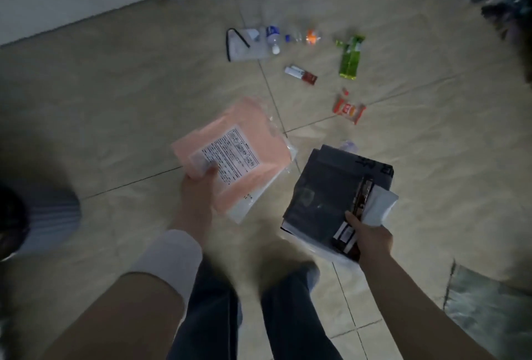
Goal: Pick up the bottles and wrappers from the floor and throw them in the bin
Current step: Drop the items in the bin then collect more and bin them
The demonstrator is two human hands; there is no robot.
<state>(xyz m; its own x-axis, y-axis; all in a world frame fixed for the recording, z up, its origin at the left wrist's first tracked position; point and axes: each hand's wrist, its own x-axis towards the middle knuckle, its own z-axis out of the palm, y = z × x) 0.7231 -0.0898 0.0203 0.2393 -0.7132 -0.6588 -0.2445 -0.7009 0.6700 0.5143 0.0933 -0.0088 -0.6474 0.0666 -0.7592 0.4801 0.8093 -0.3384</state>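
Pink packet (236,158): a flat pink plastic packet with a white printed label, held off the floor, tilted, at the left of centre.
Left hand (198,189): grips the packet's lower corner, thumb pressed on the label, fingers hidden underneath.
Dark wrappers (331,192): a stack of dark grey flat wrappers with a white sheet sticking out on the right and a narrow dark strip on top, held above the floor right of centre.
Right hand (371,237): clamps the stack at its near edge, thumb on top, fingers curled below.
Clear bottle (273,38): lies on the floor further ahead, blue label, white cap pointing towards the camera.
White bag (244,44): flat on the tiles, touching the bottle's left side.
Orange item (312,37): small, blurred, right of the bottle; kind cannot be told.
Green wrapper (351,57): long, lying at the right end of that row.
Red-and-white wrapper (300,74): small, nearer than the row.
Orange wrapper (348,109): nearer still, on a tile joint.
Floor (115,100): beige tiles with dark joints.
Legs (253,316): in dark jeans at the bottom centre.
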